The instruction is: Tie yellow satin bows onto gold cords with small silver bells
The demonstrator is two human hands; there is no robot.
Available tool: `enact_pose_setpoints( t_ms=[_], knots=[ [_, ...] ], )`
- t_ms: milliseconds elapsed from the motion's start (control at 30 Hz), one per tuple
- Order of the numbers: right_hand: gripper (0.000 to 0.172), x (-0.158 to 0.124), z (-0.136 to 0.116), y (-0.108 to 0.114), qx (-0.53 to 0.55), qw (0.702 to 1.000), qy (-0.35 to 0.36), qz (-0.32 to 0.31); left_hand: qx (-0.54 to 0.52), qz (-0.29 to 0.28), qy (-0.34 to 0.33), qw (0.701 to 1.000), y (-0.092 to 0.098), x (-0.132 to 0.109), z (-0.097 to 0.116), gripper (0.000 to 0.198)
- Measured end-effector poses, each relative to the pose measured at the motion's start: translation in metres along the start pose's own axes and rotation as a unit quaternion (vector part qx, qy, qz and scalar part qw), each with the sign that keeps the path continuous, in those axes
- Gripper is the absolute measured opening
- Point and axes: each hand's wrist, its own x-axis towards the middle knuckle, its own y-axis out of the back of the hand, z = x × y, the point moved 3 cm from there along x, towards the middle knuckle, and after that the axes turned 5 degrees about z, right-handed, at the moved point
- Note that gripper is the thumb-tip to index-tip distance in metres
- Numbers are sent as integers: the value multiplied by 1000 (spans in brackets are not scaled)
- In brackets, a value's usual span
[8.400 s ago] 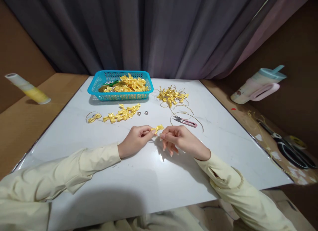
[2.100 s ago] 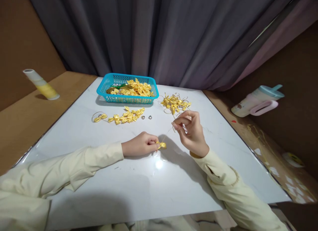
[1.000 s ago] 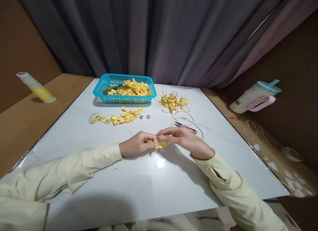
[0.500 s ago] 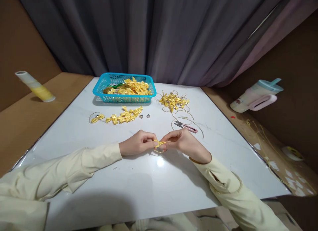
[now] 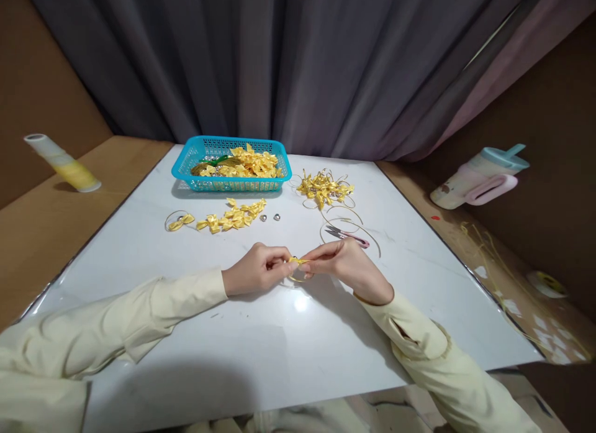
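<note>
Over the middle of the white table (image 5: 279,340), my left hand (image 5: 261,268) and my right hand (image 5: 342,265) meet fingertip to fingertip. Both pinch a small yellow ribbon bow (image 5: 298,261), partly covered by the fingers. A thin gold cord loop hangs below it, and a small silvery spot shows at its top. Beyond my right hand lie pink-handled thread snips (image 5: 347,236) among curled gold cords. Two silver bells (image 5: 270,217) rest past my left hand, beside a row of loose yellow bows (image 5: 235,215).
A blue basket (image 5: 233,184) of yellow bows stands at the back. Right of it is a heap of bows on cord loops (image 5: 323,189). One looped bow (image 5: 180,222) lies at left. A tumbler (image 5: 482,177) stands right, a yellow-wrapped tube (image 5: 63,163) left.
The bow between my fingertips has turned slightly, and a silvery spot now shows at its top. My hands stay nearly in place, and the view has shifted a little.
</note>
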Motion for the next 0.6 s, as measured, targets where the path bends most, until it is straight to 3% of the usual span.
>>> enact_pose_setpoints(
  t_ms=[167,400,600],
  knots=[
    [15,0,-3,0,-14,1000,-7,-4,40,10,-36,999,-2,-2,0,23],
    [16,-1,-2,0,-10,1000,-25,-17,14,-21,-16,1000,-2,-2,1,24],
    [18,1,-1,2,-24,999,0,-25,14,-10,-17,1000,-2,-1,1,23]
  ],
)
